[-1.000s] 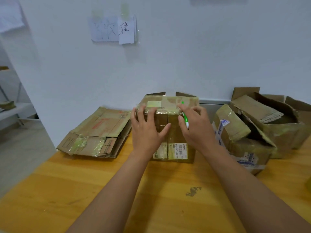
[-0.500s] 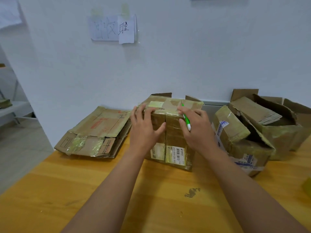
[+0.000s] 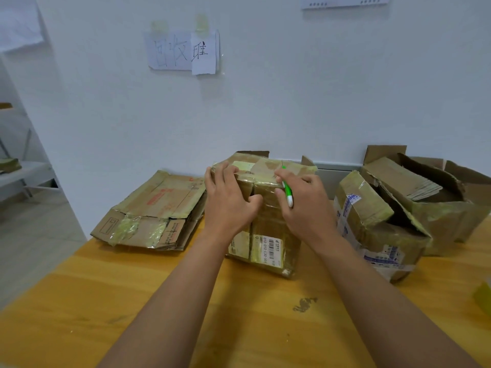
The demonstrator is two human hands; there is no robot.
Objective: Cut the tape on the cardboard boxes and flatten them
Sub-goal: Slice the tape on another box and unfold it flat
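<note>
Tabletop [image 3: 106, 301]: yellow wood, white wall [image 3: 292, 102] behind | taped box [image 3: 268, 235] at centre | your left hand [image 3: 228, 203] gripped it | your right hand [image 3: 308, 205] pinched green cutter [image 3: 287, 193], pressed box.

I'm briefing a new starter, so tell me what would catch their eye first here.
Both hands sit on the taped cardboard box at the table's middle: the left hand grips its near face, and the right hand holds a green-and-white cutter against it. A stack of flattened boxes lies to the left, and opened boxes crowd the right.
</note>
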